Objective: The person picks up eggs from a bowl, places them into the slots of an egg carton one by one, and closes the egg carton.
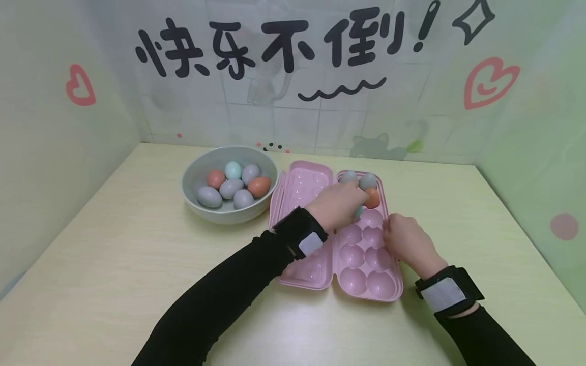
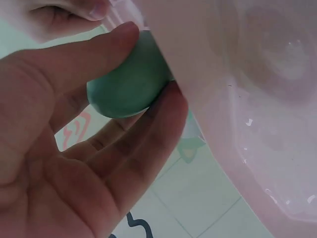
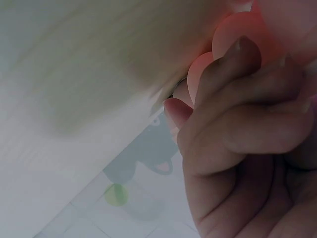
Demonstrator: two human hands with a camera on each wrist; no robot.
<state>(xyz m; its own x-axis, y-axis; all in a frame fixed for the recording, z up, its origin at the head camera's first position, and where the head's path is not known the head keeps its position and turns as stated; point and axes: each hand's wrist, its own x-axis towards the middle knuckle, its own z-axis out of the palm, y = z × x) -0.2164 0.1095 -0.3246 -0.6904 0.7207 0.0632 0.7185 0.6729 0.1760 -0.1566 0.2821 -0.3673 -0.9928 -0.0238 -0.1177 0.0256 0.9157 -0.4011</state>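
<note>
My left hand [image 1: 336, 206] is over the pink egg box [image 1: 351, 279], pinching a blue-green egg [image 2: 131, 82] between thumb and fingers. In the head view, the hand partly hides that egg beside the upper cups. Two grey eggs [image 1: 368, 181] and an orange egg [image 1: 373, 198] sit in the far cups. My right hand [image 1: 409, 241] grips the box's right edge with curled fingers [image 3: 267, 129], against the rounded undersides of the cups [image 3: 242, 37] in the right wrist view. The box lies unfolded, its lid [image 1: 304, 274] on the left.
A grey-green bowl [image 1: 229, 217] with several grey, orange and pale blue eggs stands left of the box. The pale wooden table [image 1: 114, 244] meets a printed back wall [image 1: 293, 122], with further walls at both sides.
</note>
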